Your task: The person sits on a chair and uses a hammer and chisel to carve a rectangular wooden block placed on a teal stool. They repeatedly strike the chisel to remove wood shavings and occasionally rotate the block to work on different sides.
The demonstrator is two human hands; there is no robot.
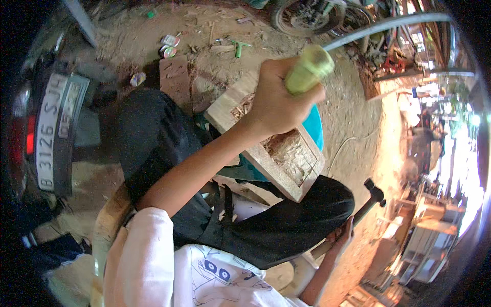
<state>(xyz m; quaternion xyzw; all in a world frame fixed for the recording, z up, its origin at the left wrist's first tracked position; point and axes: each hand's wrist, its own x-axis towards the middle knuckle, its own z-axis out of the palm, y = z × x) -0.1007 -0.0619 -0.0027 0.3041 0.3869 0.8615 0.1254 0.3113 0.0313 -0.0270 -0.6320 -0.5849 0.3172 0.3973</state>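
Note:
My left hand (279, 100) is wrapped round the thick yellow-green handle of what looks like a chisel (307, 71); its lower end is hidden below my fist. Under that hand lies a thick pale wooden block (302, 181), slanting across in front of my knees, with rough recesses cut into its top. Part of the block is covered by my left hand and forearm. Low at the right, beside my right knee, my right hand (341, 236) grips a hammer (365, 207) by its shaft, the dark head pointing up and away from me.
Something teal (313, 128) shows beneath the block. A brick-like slab (175, 77), cans (169, 46) and a small green object (239, 48) lie on the dirt floor ahead. Parked motorbikes stand at the left (56, 123) and far side (309, 15). Timber (414, 245) is stacked right.

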